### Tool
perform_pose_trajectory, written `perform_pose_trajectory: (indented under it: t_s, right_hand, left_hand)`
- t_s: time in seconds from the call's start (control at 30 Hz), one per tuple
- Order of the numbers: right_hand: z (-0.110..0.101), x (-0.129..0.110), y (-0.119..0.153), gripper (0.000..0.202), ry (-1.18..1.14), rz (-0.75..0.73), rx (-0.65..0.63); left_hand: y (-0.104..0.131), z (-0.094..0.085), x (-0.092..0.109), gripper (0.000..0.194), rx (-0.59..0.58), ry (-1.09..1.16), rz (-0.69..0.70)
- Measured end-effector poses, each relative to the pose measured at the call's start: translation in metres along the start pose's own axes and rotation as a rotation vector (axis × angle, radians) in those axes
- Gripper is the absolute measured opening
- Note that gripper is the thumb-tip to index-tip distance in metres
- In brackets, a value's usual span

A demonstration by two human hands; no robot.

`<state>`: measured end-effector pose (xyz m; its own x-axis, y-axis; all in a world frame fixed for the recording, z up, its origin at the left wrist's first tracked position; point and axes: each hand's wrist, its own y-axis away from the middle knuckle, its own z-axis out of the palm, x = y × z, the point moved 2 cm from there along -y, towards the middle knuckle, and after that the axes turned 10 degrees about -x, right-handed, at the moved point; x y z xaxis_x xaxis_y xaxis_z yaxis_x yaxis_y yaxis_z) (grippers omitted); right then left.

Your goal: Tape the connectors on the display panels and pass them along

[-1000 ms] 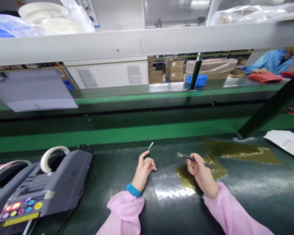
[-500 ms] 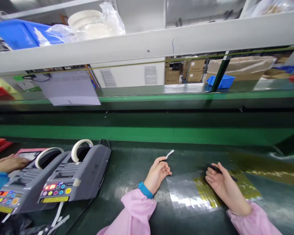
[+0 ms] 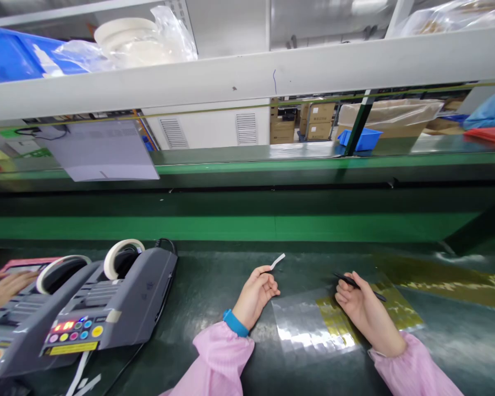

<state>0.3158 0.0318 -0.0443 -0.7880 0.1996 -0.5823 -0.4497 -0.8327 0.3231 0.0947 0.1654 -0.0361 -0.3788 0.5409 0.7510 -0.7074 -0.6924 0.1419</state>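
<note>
A short strip of white tape (image 3: 278, 261) sticks up from between the thumb and forefinger of my left hand (image 3: 254, 294), which wears a blue wristband (image 3: 235, 323). My right hand (image 3: 361, 308) grips a slim black pen-like tool, probably tweezers (image 3: 348, 281), its tip pointing left. Beneath and beside the right hand lies a clear sheet (image 3: 301, 330) on the dark green table, with a yellowish film strip (image 3: 332, 319) along it. Another yellowish film piece (image 3: 400, 308) extends behind the right wrist.
Two grey tape dispensers (image 3: 119, 308) with white rolls stand at the left, cut tape strips in front. Another person's hand (image 3: 8, 291) rests near a red-edged item (image 3: 33, 263). A shelf (image 3: 231, 82) crosses above the table. Long amber film (image 3: 457, 283) lies right.
The whole view has shifted, so the table items and both hands appear farther left. Both hands keep their holds. At the far right, a person's blue sleeve now shows more.
</note>
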Motion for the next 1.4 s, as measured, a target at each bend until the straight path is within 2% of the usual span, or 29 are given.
perform_pose_trajectory:
  t_s: [0.6, 1.4]
  right_hand:
    - [-0.0004, 0.0023, 0.0012, 0.049, 0.000, -0.039, 0.015]
    - [-0.0028, 0.0030, 0.0021, 0.047, 0.035, -0.035, 0.029]
  left_hand:
    - [-0.0006, -0.0008, -0.0005, 0.036, 0.011, 0.005, -0.015]
    - [0.0011, 0.0021, 0.0021, 0.037, 0.024, -0.005, -0.018]
